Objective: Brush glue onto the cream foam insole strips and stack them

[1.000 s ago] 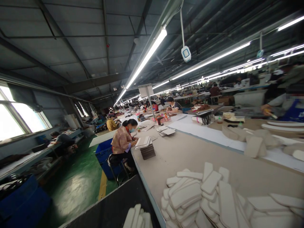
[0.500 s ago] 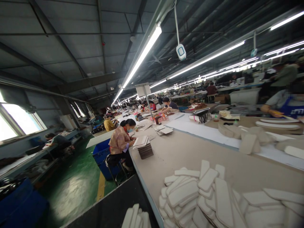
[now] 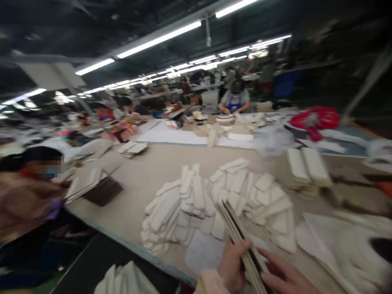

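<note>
A few long, flat, pale pieces with dark gaps between them form a thin stack (image 3: 237, 232) at the lower middle. My left hand (image 3: 231, 261) is closed around the stack, its thumb across the near face. Against the stack's right side, my right hand (image 3: 284, 274) has its fingers stretched out and apart; its thumb is hidden. Just beyond both hands, a large heap of similar white pieces (image 3: 171, 208) lies on the table (image 3: 131, 204). Motion blurs the hands and the stack somewhat.
Two neat piles of white pieces (image 3: 306, 167) stand at right, near clear plastic (image 3: 346, 245) and a red bag (image 3: 315, 120). More pieces (image 3: 124, 279) lie on a dark surface at lower left. A co-worker (image 3: 29, 192) sits left; another (image 3: 234, 100) works opposite.
My view has swung right and downward. Both my hands and the thin stack are now in view; neither hand showed before. The heap now appears further left.
</note>
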The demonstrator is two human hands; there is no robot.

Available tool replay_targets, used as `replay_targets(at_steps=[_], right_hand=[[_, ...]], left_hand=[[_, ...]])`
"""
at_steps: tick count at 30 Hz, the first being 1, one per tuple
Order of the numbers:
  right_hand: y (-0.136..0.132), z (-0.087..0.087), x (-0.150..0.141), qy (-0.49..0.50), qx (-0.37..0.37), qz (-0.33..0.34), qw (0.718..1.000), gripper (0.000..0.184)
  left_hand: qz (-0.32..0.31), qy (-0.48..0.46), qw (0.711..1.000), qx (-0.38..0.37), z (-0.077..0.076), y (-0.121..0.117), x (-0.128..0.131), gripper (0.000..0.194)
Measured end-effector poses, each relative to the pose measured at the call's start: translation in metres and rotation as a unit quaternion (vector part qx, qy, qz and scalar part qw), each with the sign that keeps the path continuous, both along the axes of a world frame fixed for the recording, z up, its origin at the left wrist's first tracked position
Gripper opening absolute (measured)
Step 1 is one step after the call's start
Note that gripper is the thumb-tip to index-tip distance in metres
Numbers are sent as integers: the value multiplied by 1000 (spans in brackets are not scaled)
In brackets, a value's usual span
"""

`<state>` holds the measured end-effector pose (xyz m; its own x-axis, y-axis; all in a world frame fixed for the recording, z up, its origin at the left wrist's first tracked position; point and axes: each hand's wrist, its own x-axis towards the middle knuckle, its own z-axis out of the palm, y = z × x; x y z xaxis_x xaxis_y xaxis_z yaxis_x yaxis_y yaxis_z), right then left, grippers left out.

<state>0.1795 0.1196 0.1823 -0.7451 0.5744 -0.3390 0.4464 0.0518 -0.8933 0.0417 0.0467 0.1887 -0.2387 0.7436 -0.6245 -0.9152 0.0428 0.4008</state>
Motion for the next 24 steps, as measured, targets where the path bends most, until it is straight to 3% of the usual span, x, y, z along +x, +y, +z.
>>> replay_targets(at_steps=[2,5,12,19,24], right_hand=[[-3,3,5,23,-73,6,997,72],[-6,11,4,84,-146,-4,986,71],[-6,6,19,99,-145,-41,984,65],[-3,20,23,152,-192,-40,969,66],[-7,9,28,136,-190,-55,971,66]], left_hand=[[-34,47,998,-9,-10,4,-2,32],[-76,59,995,-7,-11,5,-9,34],[-99,38,993,49,-7,-2,-10,36],[-103,14,991,85,-13,-3,-12,50],[-111,29,990,84,-10,-3,-10,55]])
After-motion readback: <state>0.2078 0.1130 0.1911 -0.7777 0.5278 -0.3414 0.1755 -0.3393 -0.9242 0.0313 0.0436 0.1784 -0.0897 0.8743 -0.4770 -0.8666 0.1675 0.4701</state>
